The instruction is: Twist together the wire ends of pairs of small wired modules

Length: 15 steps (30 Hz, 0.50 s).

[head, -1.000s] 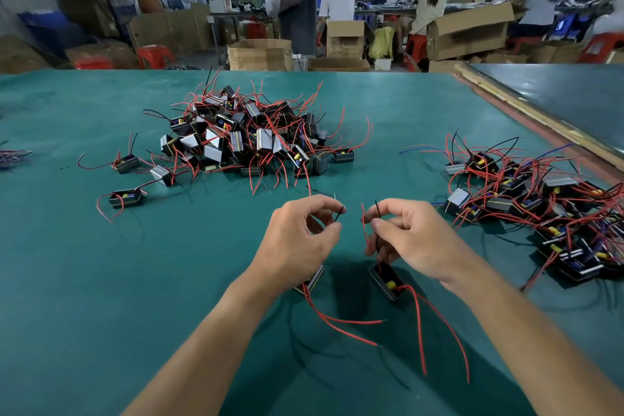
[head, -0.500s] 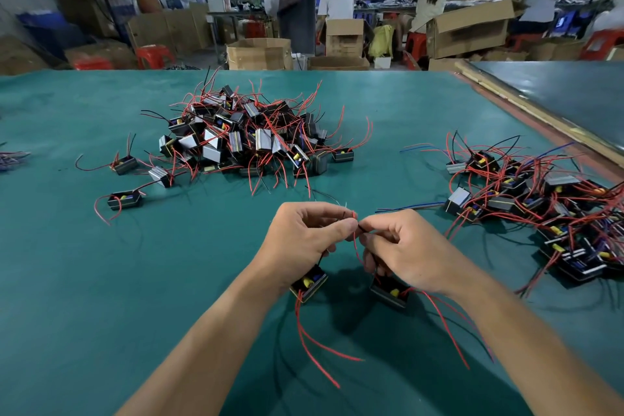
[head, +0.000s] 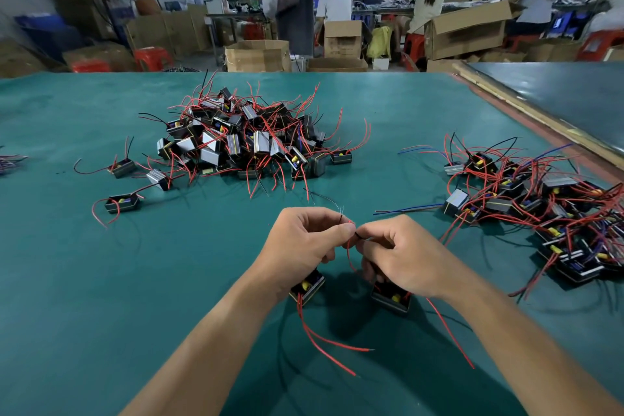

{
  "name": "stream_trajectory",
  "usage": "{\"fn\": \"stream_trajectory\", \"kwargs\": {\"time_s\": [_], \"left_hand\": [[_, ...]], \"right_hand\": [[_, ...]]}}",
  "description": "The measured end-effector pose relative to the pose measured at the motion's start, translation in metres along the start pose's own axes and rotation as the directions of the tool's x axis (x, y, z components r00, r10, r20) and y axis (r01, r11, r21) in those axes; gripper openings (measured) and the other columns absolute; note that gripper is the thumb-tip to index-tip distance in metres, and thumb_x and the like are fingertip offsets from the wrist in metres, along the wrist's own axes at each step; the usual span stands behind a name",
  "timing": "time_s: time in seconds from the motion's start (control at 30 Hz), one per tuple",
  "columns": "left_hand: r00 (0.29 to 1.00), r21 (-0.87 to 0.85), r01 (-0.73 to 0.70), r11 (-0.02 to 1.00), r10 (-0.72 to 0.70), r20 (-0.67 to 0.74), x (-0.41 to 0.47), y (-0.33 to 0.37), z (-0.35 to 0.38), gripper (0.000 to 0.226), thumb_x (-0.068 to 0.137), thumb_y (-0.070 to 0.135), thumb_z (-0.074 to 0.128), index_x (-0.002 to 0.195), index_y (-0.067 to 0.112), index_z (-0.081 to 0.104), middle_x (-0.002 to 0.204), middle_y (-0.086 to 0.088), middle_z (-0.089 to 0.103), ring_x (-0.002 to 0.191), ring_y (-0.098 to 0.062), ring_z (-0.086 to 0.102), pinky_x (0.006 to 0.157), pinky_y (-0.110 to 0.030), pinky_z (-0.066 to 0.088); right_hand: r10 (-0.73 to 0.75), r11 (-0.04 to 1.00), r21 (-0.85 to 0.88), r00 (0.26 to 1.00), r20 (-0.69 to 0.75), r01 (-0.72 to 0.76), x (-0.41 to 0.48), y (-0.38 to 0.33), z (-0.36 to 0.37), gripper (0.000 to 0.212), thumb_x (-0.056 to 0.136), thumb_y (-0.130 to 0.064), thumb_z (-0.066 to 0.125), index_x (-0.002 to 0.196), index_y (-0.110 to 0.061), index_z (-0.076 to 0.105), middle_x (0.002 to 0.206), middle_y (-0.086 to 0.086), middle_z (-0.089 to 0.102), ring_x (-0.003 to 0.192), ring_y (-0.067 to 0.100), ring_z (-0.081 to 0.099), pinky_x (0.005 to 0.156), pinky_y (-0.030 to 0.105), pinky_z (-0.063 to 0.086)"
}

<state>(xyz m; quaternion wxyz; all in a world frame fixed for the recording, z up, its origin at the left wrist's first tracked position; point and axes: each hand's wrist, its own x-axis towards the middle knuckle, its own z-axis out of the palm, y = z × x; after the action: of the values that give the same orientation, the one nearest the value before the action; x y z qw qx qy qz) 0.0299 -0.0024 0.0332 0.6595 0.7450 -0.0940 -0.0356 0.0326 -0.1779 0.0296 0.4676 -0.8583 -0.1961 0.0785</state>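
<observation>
The thin wire ends (head: 351,224) meet low in the middle of the view, just above the green bench (head: 84,297), pinched between the fingertips of both hands. The left hand (head: 304,241) curls its thumb and forefinger onto them from one side and the right hand (head: 403,258) from the other, fingertips nearly touching. Below the left palm sits the tilted left module (head: 309,285), small and black, and below the right palm the right module (head: 391,297). I cannot tell whether either rests on the bench. Red leads (head: 358,349) trail from them toward the viewer. Farther back lies a heap of modules (head: 250,142). A second pile (head: 547,213) with red, black and blue wires lies to the right. A cardboard box (head: 256,56) stands beyond the bench's far edge.
</observation>
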Motion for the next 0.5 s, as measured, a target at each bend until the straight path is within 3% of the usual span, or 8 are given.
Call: {"fn": "stream_trajectory", "kwargs": {"time_s": [0.3,0.5], "left_hand": [[1.000,-0.059,0.002,0.998,-0.004,-0.021,0.0008,0.0010,-0.0001,0.014,0.085,0.002,0.069,0.073,0.009,0.070,0.062,-0.003,0.067,0.048,-0.011,0.042,0.050,-0.017,0.039],[1.000,-0.086,-0.005,0.996,0.002,-0.025,-0.0003,0.0016,-0.0005,0.019,0.085,-0.001,0.069,0.070,0.010,0.066,0.052,0.005,0.060,0.044,-0.009,0.040,0.048,-0.015,0.037]], "right_hand": [[0.017,0.999,-0.035,1.000,0.026,-0.016,0.0003,0.0030,-0.0011,0.025,0.097,-0.015,0.047,0.084,-0.020,0.068,0.059,0.002,0.068,0.047,0.010,0.051,0.047,0.025,0.042],[0.012,1.000,-0.004,0.999,0.034,-0.012,-0.0007,0.0005,-0.0008,0.036,0.099,-0.012,0.047,0.084,-0.038,0.069,0.056,0.000,0.067,0.046,0.007,0.051,0.046,0.019,0.040]]}}
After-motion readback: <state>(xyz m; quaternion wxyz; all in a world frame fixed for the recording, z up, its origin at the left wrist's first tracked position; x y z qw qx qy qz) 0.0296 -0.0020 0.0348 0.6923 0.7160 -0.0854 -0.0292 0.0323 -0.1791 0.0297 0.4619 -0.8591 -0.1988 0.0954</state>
